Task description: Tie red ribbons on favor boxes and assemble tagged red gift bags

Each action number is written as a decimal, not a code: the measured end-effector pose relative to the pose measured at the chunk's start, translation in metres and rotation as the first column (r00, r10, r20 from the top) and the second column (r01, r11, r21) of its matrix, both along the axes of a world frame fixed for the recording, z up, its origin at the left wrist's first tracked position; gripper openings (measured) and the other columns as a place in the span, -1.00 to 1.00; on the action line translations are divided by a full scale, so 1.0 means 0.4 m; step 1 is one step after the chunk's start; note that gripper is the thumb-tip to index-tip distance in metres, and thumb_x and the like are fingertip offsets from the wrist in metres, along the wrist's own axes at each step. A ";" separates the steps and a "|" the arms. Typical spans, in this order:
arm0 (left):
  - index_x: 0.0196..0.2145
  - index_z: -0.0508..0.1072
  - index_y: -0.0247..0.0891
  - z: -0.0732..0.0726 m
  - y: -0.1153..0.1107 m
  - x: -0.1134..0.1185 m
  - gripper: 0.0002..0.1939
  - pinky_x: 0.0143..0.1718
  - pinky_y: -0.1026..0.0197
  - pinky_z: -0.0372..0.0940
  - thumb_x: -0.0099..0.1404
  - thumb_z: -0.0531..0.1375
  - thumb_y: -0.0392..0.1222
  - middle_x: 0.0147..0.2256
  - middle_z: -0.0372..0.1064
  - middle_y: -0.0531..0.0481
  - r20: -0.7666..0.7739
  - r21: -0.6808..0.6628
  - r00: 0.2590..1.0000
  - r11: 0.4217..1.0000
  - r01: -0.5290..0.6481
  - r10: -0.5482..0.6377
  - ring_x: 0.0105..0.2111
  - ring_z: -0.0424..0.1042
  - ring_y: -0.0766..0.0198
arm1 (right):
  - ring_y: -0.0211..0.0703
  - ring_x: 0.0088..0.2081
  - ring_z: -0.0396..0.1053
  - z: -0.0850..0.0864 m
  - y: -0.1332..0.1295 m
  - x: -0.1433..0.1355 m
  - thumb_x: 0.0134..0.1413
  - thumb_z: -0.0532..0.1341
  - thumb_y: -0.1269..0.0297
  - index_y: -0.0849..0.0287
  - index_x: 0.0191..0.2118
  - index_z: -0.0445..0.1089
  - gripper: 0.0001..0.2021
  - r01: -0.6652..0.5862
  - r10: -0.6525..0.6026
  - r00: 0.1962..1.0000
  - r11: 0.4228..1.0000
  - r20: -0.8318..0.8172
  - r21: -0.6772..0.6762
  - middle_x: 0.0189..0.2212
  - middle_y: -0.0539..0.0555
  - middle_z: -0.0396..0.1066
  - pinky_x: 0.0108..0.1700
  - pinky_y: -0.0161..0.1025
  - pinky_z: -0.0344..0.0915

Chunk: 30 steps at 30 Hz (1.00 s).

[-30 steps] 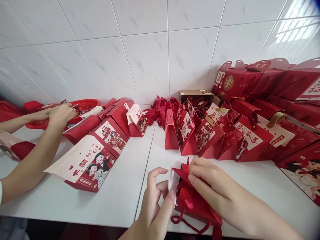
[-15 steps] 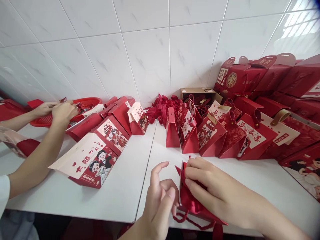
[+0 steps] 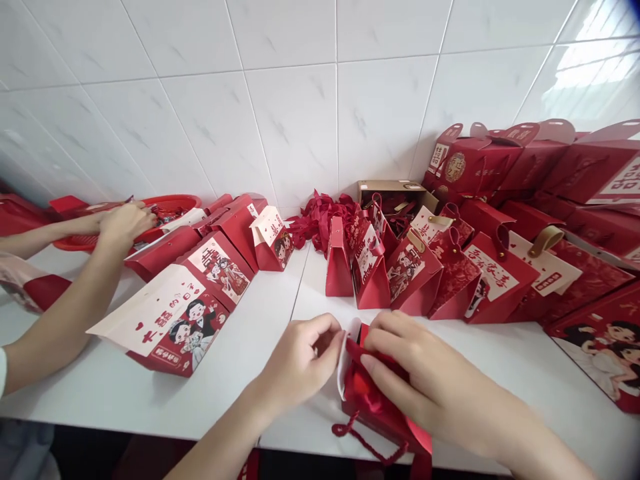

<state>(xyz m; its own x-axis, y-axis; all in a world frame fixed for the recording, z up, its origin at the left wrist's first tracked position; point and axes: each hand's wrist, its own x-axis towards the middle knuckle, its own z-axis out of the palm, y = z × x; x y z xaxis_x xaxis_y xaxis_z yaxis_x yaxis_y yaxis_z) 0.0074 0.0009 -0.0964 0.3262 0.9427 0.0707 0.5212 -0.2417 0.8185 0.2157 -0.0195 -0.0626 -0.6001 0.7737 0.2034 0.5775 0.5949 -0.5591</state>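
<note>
A red gift box stands open-topped near the table's front edge, between my hands. My left hand pinches the upper edge of its left flap, whose pale inner side shows. A red ribbon runs from that flap toward my right hand. The right fingers are curled over the box's top, thumb and fingers closing around the ribbon; the exact grip is partly hidden. Inside the box lies more shiny red material. A twisted red cord hangs on the near side.
Finished-looking red gift boxes line up behind, with more stacked boxes at right. A ribbon heap and a cardboard box lie by the wall. At left, another person's hands work over a red basket, beside more boxes.
My left hand has gone from open, with fingers spread, to pinching the box's left flap, which now stands up. My right hand stays over the box. The view has shifted slightly.
</note>
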 end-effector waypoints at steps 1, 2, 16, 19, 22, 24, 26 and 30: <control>-0.48 0.28 -0.20 -0.001 0.006 -0.024 -0.72 -0.46 0.27 0.11 0.35 0.03 -0.07 -0.57 0.24 0.10 -0.175 0.063 0.983 0.997 -0.052 0.062 -0.55 0.22 0.32 | -0.10 -0.18 0.35 -0.007 -0.007 0.018 0.35 0.04 0.28 0.09 -0.22 0.33 -0.85 0.049 -0.048 0.998 0.999 -0.045 0.021 -0.20 0.08 0.35 -0.13 -0.15 0.35; -0.49 0.29 -0.19 -0.003 0.013 -0.051 -0.75 -0.44 0.24 0.12 0.33 0.03 -0.10 -0.56 0.30 0.08 -0.351 0.116 0.924 0.986 -0.120 0.153 -0.54 0.27 0.27 | -0.08 -0.11 0.36 -0.017 -0.017 0.040 0.35 0.06 0.22 0.05 -0.11 0.33 -0.86 0.113 -0.109 0.989 0.993 -0.097 0.044 -0.12 0.09 0.35 -0.08 -0.15 0.36; -0.26 0.25 -0.15 -0.056 -0.035 0.025 -0.72 -0.26 0.25 0.27 0.38 0.08 0.11 -0.30 0.28 0.04 0.202 -0.192 0.978 0.976 0.098 -0.059 -0.32 0.31 0.26 | -0.17 -0.26 0.45 -0.211 -0.090 0.079 0.33 0.05 0.03 0.06 0.02 0.29 -0.71 0.344 -0.520 0.752 0.834 -0.405 -0.432 -0.22 0.09 0.45 -0.25 -0.27 0.45; -0.38 0.23 -0.19 -0.057 -0.038 0.023 -0.67 -0.34 0.27 0.17 0.38 0.08 0.11 -0.43 0.17 0.10 0.243 -0.236 0.968 0.964 0.125 -0.065 -0.42 0.19 0.31 | -0.29 -0.53 0.27 -0.203 -0.074 0.082 0.31 0.07 -0.01 0.11 -0.09 0.33 -0.69 0.337 -0.554 0.715 0.808 -0.426 -0.484 -0.39 0.01 0.40 -0.50 -0.36 0.27; -0.49 0.20 -0.21 -0.045 -0.029 -0.009 -0.60 -0.39 0.26 0.10 0.38 0.07 0.10 -0.49 0.09 0.10 0.219 -0.143 0.974 0.985 0.091 -0.058 -0.45 0.14 0.31 | -0.26 -0.47 0.30 -0.183 -0.064 0.107 0.33 0.04 0.02 0.14 -0.24 0.40 -0.67 0.391 -0.519 0.773 0.843 -0.365 -0.370 -0.43 0.02 0.40 -0.42 -0.34 0.28; -0.53 0.20 -0.22 -0.028 -0.024 -0.027 -0.60 -0.41 0.25 0.09 0.38 0.09 0.05 -0.51 0.09 0.09 0.190 -0.042 0.981 0.998 0.052 -0.043 -0.47 0.14 0.31 | -0.23 -0.45 0.31 -0.159 -0.059 0.126 0.33 0.06 0.05 0.15 -0.28 0.42 -0.68 0.420 -0.475 0.815 0.879 -0.330 -0.228 -0.49 0.01 0.37 -0.38 -0.33 0.30; -0.50 0.29 -0.21 -0.006 -0.022 -0.036 -0.69 -0.41 0.24 0.12 0.35 0.14 -0.04 -0.49 0.18 0.07 0.126 0.081 0.991 0.996 0.034 -0.044 -0.47 0.20 0.30 | -0.22 -0.45 0.31 -0.129 -0.052 0.143 0.24 0.18 0.05 0.13 -0.20 0.43 -0.74 0.390 -0.397 0.861 0.916 -0.317 -0.088 -0.48 0.01 0.38 -0.39 -0.32 0.30; -0.35 0.49 -0.14 0.026 -0.015 -0.045 -0.98 -0.36 0.26 0.23 0.27 0.26 -0.21 -0.41 0.33 0.04 0.001 0.346 0.998 0.937 0.056 -0.061 -0.41 0.34 0.28 | -0.20 -0.38 0.35 -0.065 -0.033 0.165 0.21 0.26 0.18 0.10 -0.23 0.45 -0.87 0.258 -0.236 0.946 0.963 -0.221 0.073 -0.38 0.04 0.41 -0.35 -0.30 0.29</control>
